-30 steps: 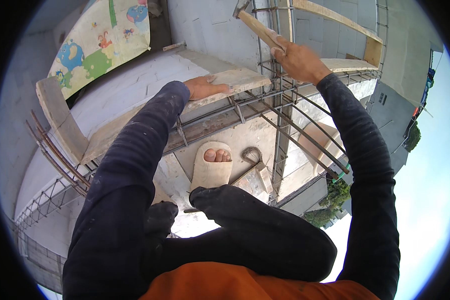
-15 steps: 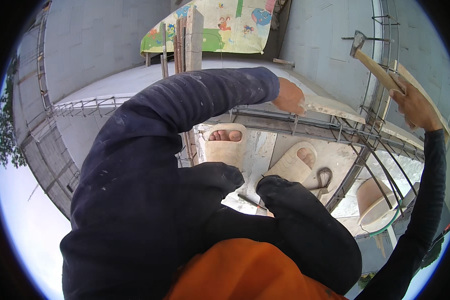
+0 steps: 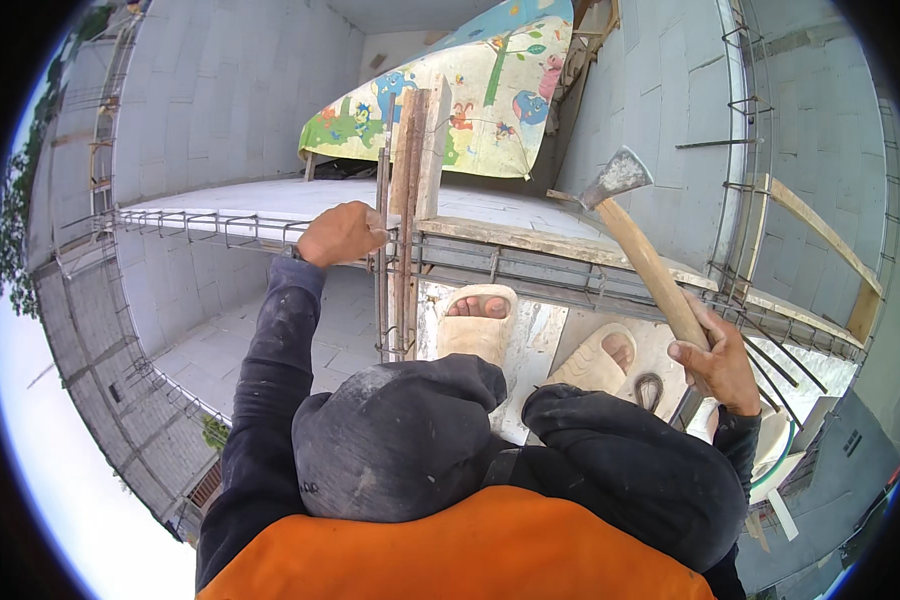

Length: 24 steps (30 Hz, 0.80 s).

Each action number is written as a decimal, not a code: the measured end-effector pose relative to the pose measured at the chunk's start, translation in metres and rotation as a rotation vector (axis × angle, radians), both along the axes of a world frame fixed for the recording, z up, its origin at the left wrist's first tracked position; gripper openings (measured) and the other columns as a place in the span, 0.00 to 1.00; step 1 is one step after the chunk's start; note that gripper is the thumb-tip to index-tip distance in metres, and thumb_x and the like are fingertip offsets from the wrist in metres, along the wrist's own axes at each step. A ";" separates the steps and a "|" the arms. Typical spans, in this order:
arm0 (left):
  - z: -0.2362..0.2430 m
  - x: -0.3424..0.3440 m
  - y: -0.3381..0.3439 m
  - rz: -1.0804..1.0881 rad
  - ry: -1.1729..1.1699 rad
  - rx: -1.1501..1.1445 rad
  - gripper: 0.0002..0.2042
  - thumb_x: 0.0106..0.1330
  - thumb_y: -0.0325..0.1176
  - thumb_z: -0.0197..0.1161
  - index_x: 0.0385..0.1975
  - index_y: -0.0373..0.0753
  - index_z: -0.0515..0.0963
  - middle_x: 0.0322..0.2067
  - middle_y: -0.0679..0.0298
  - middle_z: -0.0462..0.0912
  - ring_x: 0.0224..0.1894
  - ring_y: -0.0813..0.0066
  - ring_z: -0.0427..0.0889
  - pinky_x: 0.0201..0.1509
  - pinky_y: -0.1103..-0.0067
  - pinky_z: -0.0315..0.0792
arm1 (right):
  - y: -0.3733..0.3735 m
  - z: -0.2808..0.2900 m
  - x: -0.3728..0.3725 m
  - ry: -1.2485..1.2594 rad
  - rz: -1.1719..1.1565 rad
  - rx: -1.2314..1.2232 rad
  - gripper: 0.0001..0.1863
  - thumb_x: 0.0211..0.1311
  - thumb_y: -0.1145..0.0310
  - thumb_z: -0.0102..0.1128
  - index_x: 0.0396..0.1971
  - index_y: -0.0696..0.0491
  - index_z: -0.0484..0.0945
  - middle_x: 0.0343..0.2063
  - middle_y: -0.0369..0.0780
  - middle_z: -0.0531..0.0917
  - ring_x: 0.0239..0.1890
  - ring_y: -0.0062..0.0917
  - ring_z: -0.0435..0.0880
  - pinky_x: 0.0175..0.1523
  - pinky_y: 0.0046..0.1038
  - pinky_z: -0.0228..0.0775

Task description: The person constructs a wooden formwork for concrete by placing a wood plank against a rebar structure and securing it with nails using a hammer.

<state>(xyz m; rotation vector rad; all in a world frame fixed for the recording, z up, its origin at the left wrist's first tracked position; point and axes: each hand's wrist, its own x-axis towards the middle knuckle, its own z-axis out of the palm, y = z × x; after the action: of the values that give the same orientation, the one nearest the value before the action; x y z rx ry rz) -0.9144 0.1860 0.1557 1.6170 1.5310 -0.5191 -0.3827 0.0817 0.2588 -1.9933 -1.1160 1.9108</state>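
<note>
Here, the fingers (image 3: 692, 356) of our right hand (image 3: 725, 368) wrap the wooden handle of a hatchet (image 3: 650, 265), its metal head pointing away from us. Our left hand (image 3: 340, 234) curls beside some upright bars (image 3: 409, 200); whether it grips one, we cannot tell. Beyond are a board (image 3: 530, 237) and a cartoon-printed sheet (image 3: 480, 100).

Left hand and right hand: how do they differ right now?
The right hand grips a wooden-handled tool; the left hand is at the upright bars, and whether it grips one is unclear. The left hand sits higher in the view, the right hand lower. Both are bare, with dark sleeves.
</note>
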 end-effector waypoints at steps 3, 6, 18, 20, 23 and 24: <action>-0.011 -0.004 -0.022 0.361 -0.082 0.172 0.15 0.65 0.42 0.64 0.30 0.35 0.86 0.27 0.54 0.88 0.33 0.57 0.88 0.45 0.66 0.79 | -0.060 -0.038 0.009 0.096 0.034 -0.046 0.43 0.56 0.73 0.76 0.74 0.53 0.70 0.55 0.40 0.86 0.40 0.22 0.84 0.46 0.27 0.77; -0.033 -0.002 -0.019 0.494 -0.154 0.444 0.14 0.68 0.40 0.64 0.39 0.35 0.87 0.33 0.53 0.90 0.37 0.61 0.88 0.47 0.70 0.79 | -0.109 -0.057 0.005 -0.063 0.180 0.030 0.43 0.56 0.72 0.76 0.74 0.51 0.71 0.54 0.45 0.87 0.46 0.32 0.87 0.52 0.33 0.78; -0.153 0.036 0.217 -0.199 -0.156 0.819 0.33 0.74 0.53 0.59 0.75 0.43 0.68 0.71 0.48 0.72 0.72 0.51 0.72 0.76 0.65 0.66 | -0.143 -0.075 -0.019 -0.437 0.293 0.086 0.33 0.61 0.63 0.74 0.67 0.50 0.76 0.46 0.53 0.86 0.48 0.52 0.86 0.52 0.43 0.78; -0.176 0.051 0.225 -0.253 -0.075 0.794 0.34 0.73 0.53 0.60 0.76 0.43 0.67 0.66 0.47 0.78 0.69 0.50 0.76 0.74 0.65 0.68 | -0.142 -0.076 -0.021 -0.441 0.280 0.067 0.33 0.61 0.63 0.74 0.66 0.50 0.76 0.46 0.53 0.86 0.48 0.52 0.87 0.51 0.43 0.78; -0.177 0.080 0.231 -0.235 -0.008 0.461 0.31 0.72 0.52 0.62 0.70 0.41 0.75 0.53 0.46 0.87 0.59 0.49 0.85 0.66 0.64 0.75 | -0.138 -0.076 -0.021 -0.481 0.259 0.026 0.32 0.61 0.62 0.74 0.66 0.50 0.76 0.45 0.53 0.86 0.48 0.52 0.87 0.51 0.43 0.78; -0.182 0.078 0.231 -0.267 0.009 0.456 0.28 0.71 0.50 0.63 0.66 0.40 0.78 0.50 0.46 0.88 0.56 0.49 0.86 0.63 0.63 0.76 | -0.136 -0.075 -0.021 -0.486 0.258 0.017 0.32 0.61 0.62 0.73 0.65 0.50 0.76 0.45 0.53 0.86 0.48 0.52 0.87 0.51 0.43 0.78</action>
<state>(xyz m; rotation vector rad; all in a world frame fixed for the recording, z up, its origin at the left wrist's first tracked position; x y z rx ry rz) -0.8365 0.4172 -0.0260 2.1903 1.5210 -0.3297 -0.4033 -0.0546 0.1834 -2.4860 -1.5622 1.5401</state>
